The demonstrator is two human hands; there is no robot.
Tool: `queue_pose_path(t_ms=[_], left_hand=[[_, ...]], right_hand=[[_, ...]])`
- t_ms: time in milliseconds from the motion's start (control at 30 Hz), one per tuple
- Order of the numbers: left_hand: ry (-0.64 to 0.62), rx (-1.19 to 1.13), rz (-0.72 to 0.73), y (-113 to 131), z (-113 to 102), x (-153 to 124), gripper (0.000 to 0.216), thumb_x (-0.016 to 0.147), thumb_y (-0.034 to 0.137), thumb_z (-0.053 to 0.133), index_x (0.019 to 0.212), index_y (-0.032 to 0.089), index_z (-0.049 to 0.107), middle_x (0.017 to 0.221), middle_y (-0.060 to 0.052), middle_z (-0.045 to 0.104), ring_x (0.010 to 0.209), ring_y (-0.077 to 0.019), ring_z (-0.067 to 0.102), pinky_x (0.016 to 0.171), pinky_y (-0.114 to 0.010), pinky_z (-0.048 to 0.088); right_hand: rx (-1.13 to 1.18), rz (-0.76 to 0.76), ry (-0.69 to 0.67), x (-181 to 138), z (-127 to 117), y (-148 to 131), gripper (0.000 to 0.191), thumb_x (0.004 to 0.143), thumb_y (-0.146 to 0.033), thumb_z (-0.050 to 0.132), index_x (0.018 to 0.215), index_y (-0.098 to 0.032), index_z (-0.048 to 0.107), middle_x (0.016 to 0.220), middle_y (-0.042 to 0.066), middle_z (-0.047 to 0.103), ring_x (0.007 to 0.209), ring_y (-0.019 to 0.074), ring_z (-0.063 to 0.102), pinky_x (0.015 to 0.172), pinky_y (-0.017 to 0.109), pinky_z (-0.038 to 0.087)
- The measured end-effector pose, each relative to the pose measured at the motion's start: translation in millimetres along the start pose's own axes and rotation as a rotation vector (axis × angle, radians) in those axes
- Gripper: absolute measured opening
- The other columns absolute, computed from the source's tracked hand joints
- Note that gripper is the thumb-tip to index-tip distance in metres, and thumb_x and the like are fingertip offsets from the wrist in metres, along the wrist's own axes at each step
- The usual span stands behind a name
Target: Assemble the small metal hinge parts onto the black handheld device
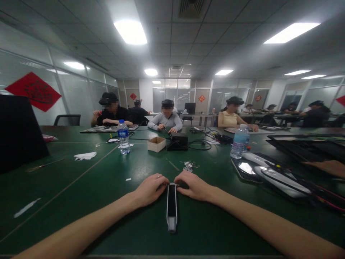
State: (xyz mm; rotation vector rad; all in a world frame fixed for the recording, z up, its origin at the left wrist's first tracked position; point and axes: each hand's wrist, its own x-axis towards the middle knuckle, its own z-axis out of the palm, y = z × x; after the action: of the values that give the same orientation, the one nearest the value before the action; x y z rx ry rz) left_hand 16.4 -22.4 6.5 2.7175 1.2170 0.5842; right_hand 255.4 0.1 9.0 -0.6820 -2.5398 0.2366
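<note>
A narrow black and white strip-shaped part (171, 207) lies lengthwise on the green table (107, 187) in front of me. My left hand (151, 187), with a ring on one finger, grips its far end from the left with curled fingers. My right hand (192, 185) holds the same end from the right, fingers curled down over it. A small heap of metal screws (188, 166) lies just beyond my hands.
Two water bottles (123, 136) (239, 141), a small cardboard box (156, 144) and a black device with cables (178, 141) stand mid-table. Long white and black parts (272, 174) are piled at right. A dark panel (18, 133) stands left. Several people sit at the far side.
</note>
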Motion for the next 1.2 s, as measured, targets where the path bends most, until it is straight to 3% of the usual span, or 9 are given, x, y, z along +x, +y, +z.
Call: queue_pose_path(t_ms=[100, 300, 433, 567, 867, 1033, 1200], left_hand=[[0.001, 0.009, 0.017, 1.9, -0.8, -0.4, 0.019, 0.089, 0.012, 0.05, 0.102, 0.02, 0.062, 0.096, -0.004, 0.066, 0.091, -0.0187, 0.06, 0.081, -0.029, 0.049], [-0.028, 0.02, 0.025, 4.8, -3.6, -1.6, 0.019, 0.091, 0.013, 0.051, 0.104, 0.019, 0.062, 0.097, -0.004, 0.066, 0.09, -0.0188, 0.06, 0.079, -0.029, 0.048], [-0.043, 0.022, 0.013, 5.0, -5.3, -3.1, 0.02, 0.091, 0.013, 0.051, 0.106, 0.02, 0.062, 0.098, -0.004, 0.066, 0.09, -0.019, 0.06, 0.079, -0.029, 0.048], [-0.043, 0.018, 0.008, 3.8, -5.3, -3.5, 0.02, 0.091, 0.014, 0.052, 0.108, 0.021, 0.062, 0.097, -0.004, 0.065, 0.09, -0.0195, 0.061, 0.077, -0.029, 0.048], [-0.041, 0.011, 0.013, 6.2, -6.6, -2.0, 0.021, 0.09, 0.014, 0.051, 0.107, 0.02, 0.062, 0.097, -0.004, 0.066, 0.09, -0.019, 0.061, 0.078, -0.03, 0.049], [-0.051, 0.015, 0.008, 8.2, -7.9, -1.2, 0.021, 0.09, 0.013, 0.051, 0.107, 0.02, 0.062, 0.099, -0.004, 0.067, 0.091, -0.0196, 0.061, 0.08, -0.031, 0.05], [-0.041, 0.019, 0.017, 5.4, -5.0, -1.0, 0.02, 0.091, 0.012, 0.051, 0.107, 0.02, 0.061, 0.1, -0.005, 0.067, 0.092, -0.0194, 0.061, 0.081, -0.031, 0.049]], right_hand=[[-0.128, -0.049, -0.021, -0.2, -9.1, 6.3, 0.029, 0.083, -0.026, 0.064, 0.109, -0.013, 0.062, 0.106, 0.012, 0.066, 0.098, 0.0233, 0.057, 0.089, 0.037, 0.046], [-0.277, 0.105, -0.016, -7.2, -22.4, 44.2, 0.036, 0.089, -0.034, 0.054, 0.12, -0.015, 0.059, 0.121, 0.013, 0.06, 0.11, 0.0263, 0.052, 0.096, 0.043, 0.04], [-0.377, 0.352, 0.041, -10.8, -18.9, 72.3, 0.034, 0.096, -0.035, 0.045, 0.118, -0.015, 0.06, 0.118, 0.014, 0.06, 0.108, 0.0254, 0.052, 0.093, 0.039, 0.04], [-0.427, 0.557, -0.015, -11.5, -11.4, 88.9, 0.034, 0.096, -0.034, 0.045, 0.116, -0.014, 0.063, 0.116, 0.015, 0.061, 0.107, 0.0261, 0.053, 0.089, 0.036, 0.042], [-0.422, 0.529, 0.061, -9.9, -4.9, 90.1, 0.018, 0.092, -0.025, 0.05, 0.091, -0.015, 0.065, 0.096, 0.012, 0.064, 0.091, 0.024, 0.057, 0.079, 0.032, 0.045], [-0.357, 0.558, 0.145, -11.7, -0.7, 96.6, 0.012, 0.089, -0.024, 0.055, 0.093, -0.016, 0.063, 0.094, 0.01, 0.064, 0.088, 0.022, 0.058, 0.077, 0.032, 0.046], [-0.368, 0.589, 0.121, -10.2, 0.7, 97.3, 0.015, 0.09, -0.023, 0.052, 0.087, -0.015, 0.065, 0.092, 0.01, 0.063, 0.088, 0.0218, 0.057, 0.076, 0.031, 0.044]])
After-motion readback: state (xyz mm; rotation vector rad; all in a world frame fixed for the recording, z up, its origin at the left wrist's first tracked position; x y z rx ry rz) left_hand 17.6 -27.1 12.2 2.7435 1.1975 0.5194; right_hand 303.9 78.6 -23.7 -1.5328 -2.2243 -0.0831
